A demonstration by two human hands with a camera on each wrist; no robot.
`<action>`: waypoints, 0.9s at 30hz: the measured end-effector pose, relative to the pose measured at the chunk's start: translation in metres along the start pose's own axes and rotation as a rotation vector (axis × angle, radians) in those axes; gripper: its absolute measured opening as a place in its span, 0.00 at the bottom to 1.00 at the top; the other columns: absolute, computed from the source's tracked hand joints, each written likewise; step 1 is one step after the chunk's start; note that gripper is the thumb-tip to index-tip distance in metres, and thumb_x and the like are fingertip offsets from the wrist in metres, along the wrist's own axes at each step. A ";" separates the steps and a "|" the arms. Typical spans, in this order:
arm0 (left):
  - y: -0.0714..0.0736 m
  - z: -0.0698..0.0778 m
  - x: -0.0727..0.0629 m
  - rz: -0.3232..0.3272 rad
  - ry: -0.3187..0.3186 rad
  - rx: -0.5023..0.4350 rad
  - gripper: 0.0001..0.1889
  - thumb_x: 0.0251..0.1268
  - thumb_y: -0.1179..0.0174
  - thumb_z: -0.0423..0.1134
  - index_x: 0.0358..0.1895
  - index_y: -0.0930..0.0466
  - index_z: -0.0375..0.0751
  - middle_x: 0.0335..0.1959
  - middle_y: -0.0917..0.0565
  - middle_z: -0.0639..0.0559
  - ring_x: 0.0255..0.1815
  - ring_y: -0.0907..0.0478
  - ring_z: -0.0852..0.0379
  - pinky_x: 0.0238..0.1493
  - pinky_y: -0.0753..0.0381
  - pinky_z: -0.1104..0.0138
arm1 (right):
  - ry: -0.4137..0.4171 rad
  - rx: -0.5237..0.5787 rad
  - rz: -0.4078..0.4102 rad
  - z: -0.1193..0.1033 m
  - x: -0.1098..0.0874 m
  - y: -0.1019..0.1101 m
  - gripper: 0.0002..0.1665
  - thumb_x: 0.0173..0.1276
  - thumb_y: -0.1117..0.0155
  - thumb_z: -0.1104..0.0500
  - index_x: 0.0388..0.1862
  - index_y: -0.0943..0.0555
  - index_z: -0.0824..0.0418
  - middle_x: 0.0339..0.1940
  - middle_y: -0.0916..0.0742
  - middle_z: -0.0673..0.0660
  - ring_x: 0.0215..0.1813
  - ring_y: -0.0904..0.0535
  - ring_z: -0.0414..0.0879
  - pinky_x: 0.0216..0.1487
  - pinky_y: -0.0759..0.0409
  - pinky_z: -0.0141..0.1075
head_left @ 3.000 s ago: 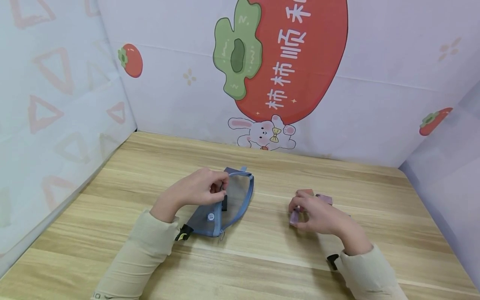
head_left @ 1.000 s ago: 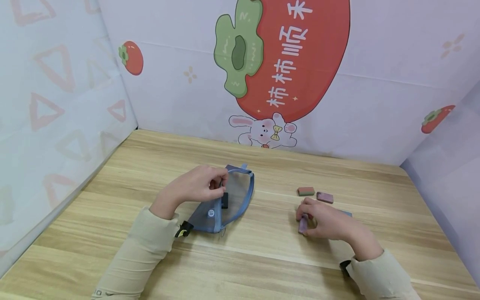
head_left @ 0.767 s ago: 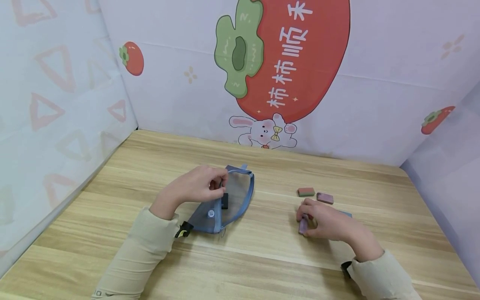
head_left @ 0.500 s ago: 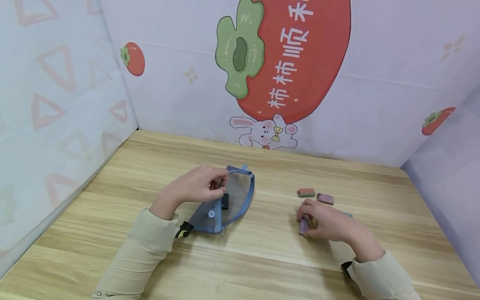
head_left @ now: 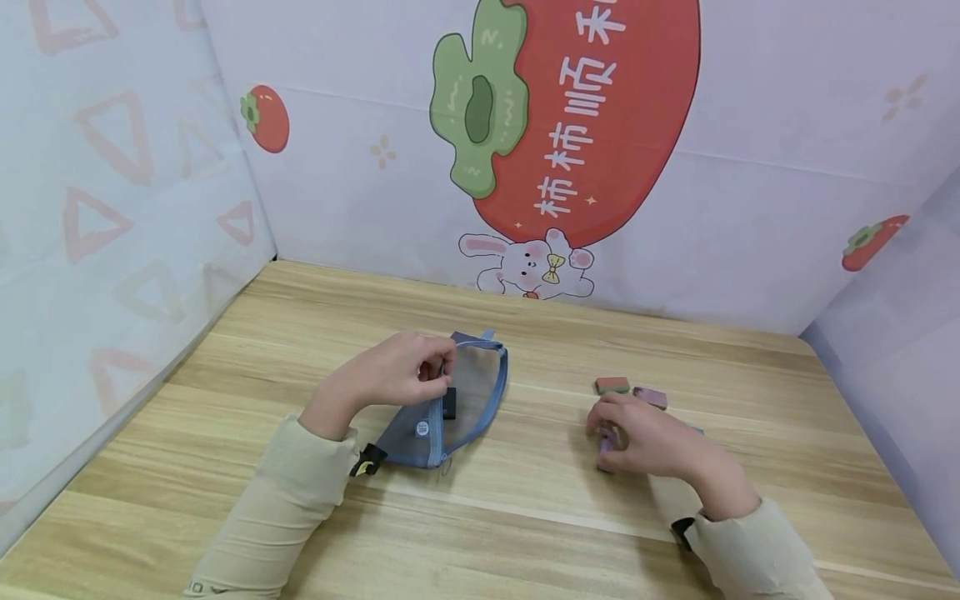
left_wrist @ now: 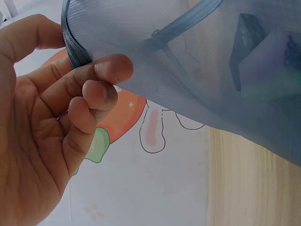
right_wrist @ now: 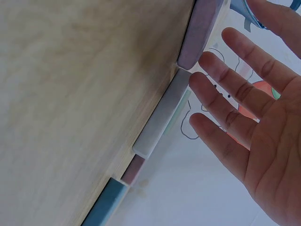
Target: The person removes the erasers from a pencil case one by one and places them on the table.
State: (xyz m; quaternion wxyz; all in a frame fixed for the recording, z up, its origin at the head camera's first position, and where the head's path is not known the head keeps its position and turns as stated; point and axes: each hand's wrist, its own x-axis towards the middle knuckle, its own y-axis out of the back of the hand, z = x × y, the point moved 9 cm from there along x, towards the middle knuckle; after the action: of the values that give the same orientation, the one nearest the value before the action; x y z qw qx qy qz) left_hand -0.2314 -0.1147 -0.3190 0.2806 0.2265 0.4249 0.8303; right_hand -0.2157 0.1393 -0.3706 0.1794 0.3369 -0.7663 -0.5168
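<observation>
Left hand [head_left: 401,367] pinches the rim of the blue mesh pouch [head_left: 405,433], left of centre on the wood table [head_left: 480,525]. Pouch mouth gapes to the right; zip runs around it, round white label [head_left: 422,428] on the near part of the wall.

Pouch contents: head view gives only a black block [head_left: 449,403] at the mouth, partly behind the rim. Left wrist view sees through the mesh: a dark block, plus a pale purple-green block [left_wrist: 270,66] right beside or overlapping it. Can't tell if they touch. That pale one doesn't read in the head view.

Right hand [head_left: 648,437] is at the block group, right of the pouch. From the head it looks cupped around a purple block [right_wrist: 200,35]; right wrist view shows fingers long and spread, thumb well apart from them, so no pinch. Fingertips right by the block; contact unclear.

Right wrist view also picks up a pale grey block [right_wrist: 162,113] next to that purple one, hidden by the hand in the head view. Teal block [right_wrist: 103,202] is plain there, just a sliver past the hand from the head.

Head view, far side of the right hand: red-green block [head_left: 612,385], second purple block [head_left: 650,397] just right of it.

Backdrop [head_left: 337,208] behind: white, persimmon print.
</observation>
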 end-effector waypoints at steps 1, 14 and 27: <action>0.000 0.000 0.000 0.000 0.000 0.002 0.01 0.59 0.45 0.35 0.31 0.26 0.46 0.16 0.28 0.63 0.19 0.33 0.67 0.26 0.32 0.72 | -0.005 0.004 0.002 0.000 0.001 0.000 0.14 0.56 0.26 0.58 0.41 0.19 0.52 0.40 0.20 0.46 0.39 0.27 0.37 0.44 0.28 0.32; 0.000 0.000 0.000 0.006 0.007 0.004 0.02 0.57 0.45 0.34 0.31 0.25 0.47 0.17 0.27 0.62 0.19 0.32 0.66 0.26 0.30 0.72 | 0.010 -0.049 0.041 -0.012 0.016 0.007 0.14 0.58 0.27 0.59 0.43 0.18 0.56 0.41 0.18 0.48 0.43 0.25 0.44 0.46 0.25 0.37; 0.000 -0.001 -0.001 0.002 0.003 0.004 0.01 0.58 0.45 0.36 0.32 0.25 0.45 0.16 0.27 0.62 0.19 0.32 0.67 0.26 0.30 0.72 | -0.003 -0.035 0.018 -0.023 0.037 0.006 0.14 0.61 0.28 0.56 0.45 0.18 0.55 0.42 0.17 0.48 0.44 0.22 0.44 0.50 0.25 0.43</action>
State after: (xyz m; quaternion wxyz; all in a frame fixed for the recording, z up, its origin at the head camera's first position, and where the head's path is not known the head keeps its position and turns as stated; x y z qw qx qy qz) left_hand -0.2315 -0.1154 -0.3198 0.2784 0.2261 0.4266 0.8303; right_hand -0.2297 0.0990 -0.3583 0.1887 0.3259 -0.7606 -0.5288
